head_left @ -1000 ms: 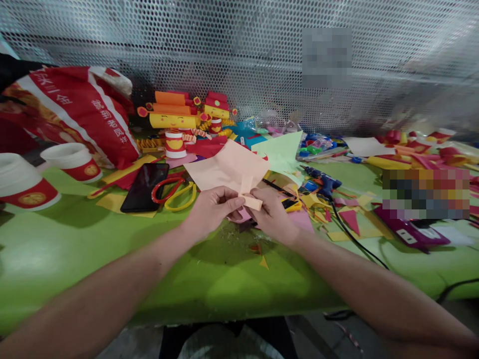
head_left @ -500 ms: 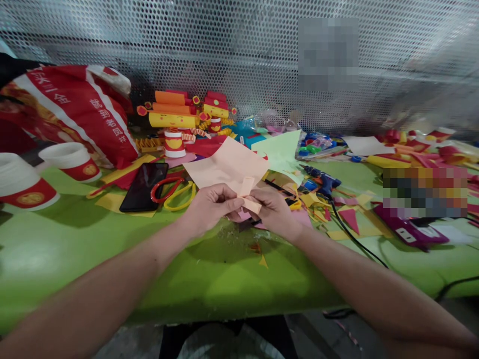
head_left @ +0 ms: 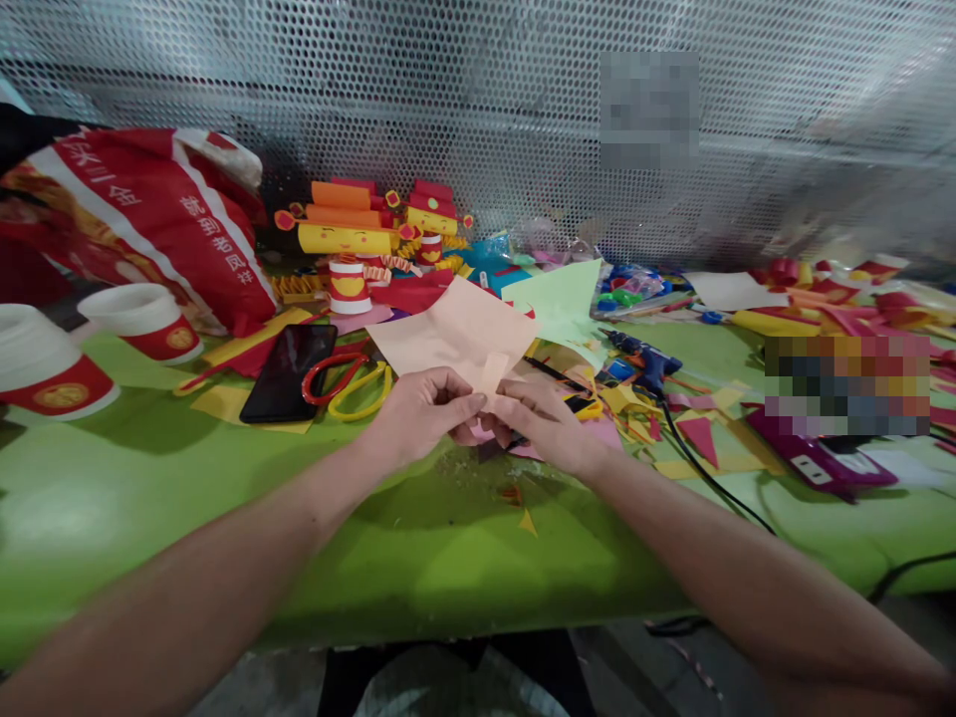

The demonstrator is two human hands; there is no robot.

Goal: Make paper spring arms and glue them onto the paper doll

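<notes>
A narrow peach paper strip (head_left: 493, 370) is pinched between my two hands over the green table. My left hand (head_left: 433, 410) is closed, with its thumb and fingertips on the strip's lower part. My right hand (head_left: 539, 420) is closed on it from the other side, its fingers covering much of the fold. One end of the strip sticks up beyond the fingertips. Just behind lies a larger peach paper sheet (head_left: 452, 324). Scissors with red and yellow handles (head_left: 359, 390) rest left of my left hand, against a black phone (head_left: 288, 373).
Paper scraps (head_left: 634, 408) and a blue glue gun (head_left: 643, 360) with a black cable lie right of my hands. Paper cups (head_left: 145, 324) stand at the left beside a red bag (head_left: 171, 219). Paper figures (head_left: 348, 239) stand behind, near a perforated metal screen (head_left: 478, 100).
My right fingers have shifted over the strip and now cover the end that pointed toward the lower right. My left hand stays nearly in place.
</notes>
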